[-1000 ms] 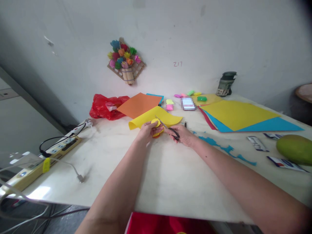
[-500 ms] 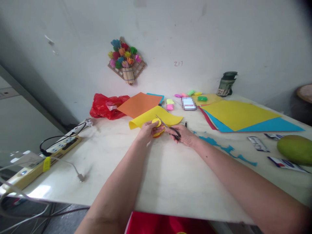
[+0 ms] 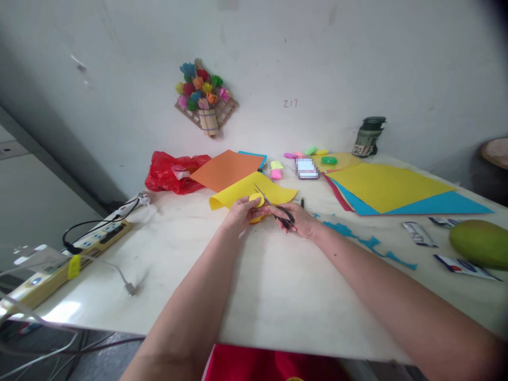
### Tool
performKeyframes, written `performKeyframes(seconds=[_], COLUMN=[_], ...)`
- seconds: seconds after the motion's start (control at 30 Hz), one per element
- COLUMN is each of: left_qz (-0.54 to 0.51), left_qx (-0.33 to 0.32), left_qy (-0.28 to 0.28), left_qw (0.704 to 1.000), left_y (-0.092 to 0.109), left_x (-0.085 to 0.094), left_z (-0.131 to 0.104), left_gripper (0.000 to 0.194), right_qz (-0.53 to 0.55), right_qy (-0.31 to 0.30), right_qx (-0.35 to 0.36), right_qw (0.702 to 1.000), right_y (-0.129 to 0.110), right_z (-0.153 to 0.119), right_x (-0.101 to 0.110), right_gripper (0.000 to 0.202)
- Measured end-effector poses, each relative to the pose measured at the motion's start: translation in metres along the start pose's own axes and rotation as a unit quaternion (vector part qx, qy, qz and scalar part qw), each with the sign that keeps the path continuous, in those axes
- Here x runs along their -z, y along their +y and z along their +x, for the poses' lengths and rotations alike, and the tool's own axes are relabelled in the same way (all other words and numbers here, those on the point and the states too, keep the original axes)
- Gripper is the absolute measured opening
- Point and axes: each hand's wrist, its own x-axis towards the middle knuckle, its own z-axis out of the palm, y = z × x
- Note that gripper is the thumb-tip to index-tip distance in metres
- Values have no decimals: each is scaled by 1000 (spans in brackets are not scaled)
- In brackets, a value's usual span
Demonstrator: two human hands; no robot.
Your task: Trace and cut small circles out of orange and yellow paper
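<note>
My left hand (image 3: 243, 212) is closed on a small round yellow paper piece (image 3: 256, 199), pinched between thumb and fingers. My right hand (image 3: 297, 219) is wrapped round the handles of black-handled scissors (image 3: 284, 216). The blades point up and to the left, slightly parted, beside the yellow piece's right edge. Behind both hands lies a curling yellow sheet (image 3: 230, 194), its left end rolled over. A bit of orange-yellow paper shows under my left fingers; what it belongs to is hidden.
Blue paper scraps (image 3: 373, 244) lie right of my right hand. Farther right are stacked coloured sheets (image 3: 392, 185), a green mango (image 3: 482, 243) and small packets. An orange sheet (image 3: 228, 170), red plastic bag (image 3: 172, 172) and phone (image 3: 307, 168) sit behind. A power strip (image 3: 95, 241) runs along the left.
The round yellow piece has turned or shifted slightly right in my left hand, closer to the blades. My right hand with the scissors has barely moved.
</note>
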Motion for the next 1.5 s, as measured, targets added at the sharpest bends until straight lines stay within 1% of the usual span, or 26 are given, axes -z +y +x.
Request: performKeyframes(seconds=[0.23,0.6,0.73,0.97,1.2,1.5], left_qz=[-6,-4,-4,3,4,6], left_qx=[2,-2,-4,-1,-8,-10], left_qy=[3,23,23,32,23,25], left_qw=[1000,1000,1000,999,1000,1000], left_y=[0,-1,0,-2,-1,-2], left_x=[-1,-3,-4,-2,-2,-1], left_z=[1,-1,-2,1,-1,0], left_gripper=[8,7,8,8,8,9], right_qz=[-17,-14,-9,-12,-16,-19], right_qy=[-6,-1,2,-3,-1,0], right_qx=[4,7,4,4,5,-1], right_qw=[1000,1000,1000,1000,1000,1000], right_y=[1,0,0,3,2,1], right_z=[0,0,0,2,2,1], right_x=[2,0,0,1,0,1], right_gripper=[43,40,39,39,40,39])
